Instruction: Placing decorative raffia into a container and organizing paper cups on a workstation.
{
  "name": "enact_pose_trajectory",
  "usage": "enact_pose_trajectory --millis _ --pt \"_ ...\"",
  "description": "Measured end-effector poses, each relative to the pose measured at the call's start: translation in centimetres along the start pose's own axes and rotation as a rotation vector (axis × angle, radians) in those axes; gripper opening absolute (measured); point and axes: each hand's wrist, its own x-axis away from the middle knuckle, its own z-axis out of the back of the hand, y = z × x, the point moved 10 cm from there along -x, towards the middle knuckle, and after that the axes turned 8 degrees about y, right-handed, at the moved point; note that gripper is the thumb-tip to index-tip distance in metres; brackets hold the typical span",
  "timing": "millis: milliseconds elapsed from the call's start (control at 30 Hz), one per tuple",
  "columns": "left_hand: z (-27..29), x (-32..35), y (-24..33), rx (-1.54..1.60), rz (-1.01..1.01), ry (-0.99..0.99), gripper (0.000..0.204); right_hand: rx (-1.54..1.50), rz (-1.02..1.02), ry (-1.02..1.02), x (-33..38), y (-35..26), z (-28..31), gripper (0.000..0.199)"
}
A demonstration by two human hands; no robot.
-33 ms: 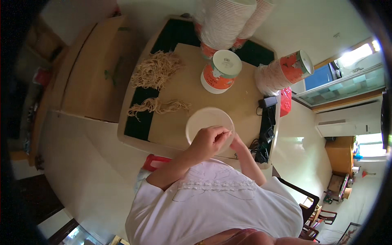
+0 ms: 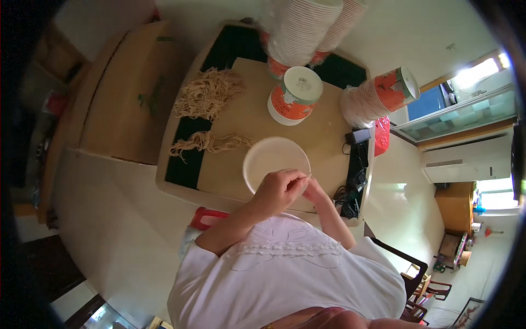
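A white round paper tub [image 2: 268, 156] sits at the near edge of the table, its mouth facing up. My left hand [image 2: 280, 187] reaches over the near part of its mouth, fingers pinched together close to the right rim. My right hand [image 2: 313, 190] meets it there from the right, also closed, at the outside of the rim. Whatever the fingertips hold is too small or hidden to make out. Left of the tub lies a small bundle of beige cords [image 2: 211, 142], and beyond it a larger tangled heap of cords [image 2: 208, 94].
An upside-down orange-and-green tub [image 2: 295, 101] stands at mid-table. Tall wrapped stacks of tubs [image 2: 304, 33] rise at the back, with another leaning stack [image 2: 381, 94] at right. Black adapters and cables [image 2: 357, 170] line the right edge. A large cardboard box [image 2: 123, 98] stands left.
The tub has shifted slightly away and to the left, and more of my right hand shows at its rim. My left hand stays nearly in place.
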Motion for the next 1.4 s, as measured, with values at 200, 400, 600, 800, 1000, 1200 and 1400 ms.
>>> enact_pose_trajectory --millis 200,400,600,800,1000,1200,1400 --pt "1.5 0.5 1.4 0.138 -0.006 0.027 0.011 -0.132 -0.088 -0.090 2.7 -4.1 -6.5 0.026" --pt "5.9 0.6 1.3 0.289 -0.108 0.097 0.006 -0.129 0.161 0.085 4.3 -14.3 0.0 0.010" --pt "6.4 0.4 3.4 -0.180 -0.400 0.267 0.009 0.416 0.800 0.150 11.6 -36.7 0.0 0.010" --pt "2.4 1.0 3.8 -0.229 -0.615 0.122 0.016 1.018 0.931 0.323 17.6 -46.5 -5.3 0.007" --pt "4.0 1.3 0.0 -0.191 -0.405 0.201 0.013 1.009 0.990 0.623 22.1 -49.9 -1.8 0.007" --pt "4.5 2.3 -3.4 -0.202 -0.287 0.210 0.007 1.084 1.083 0.744 21.9 -51.8 1.6 0.006" --pt "4.6 2.4 -3.5 -0.216 -0.214 0.197 0.007 1.319 1.168 1.021 18.9 -54.2 3.4 0.015"
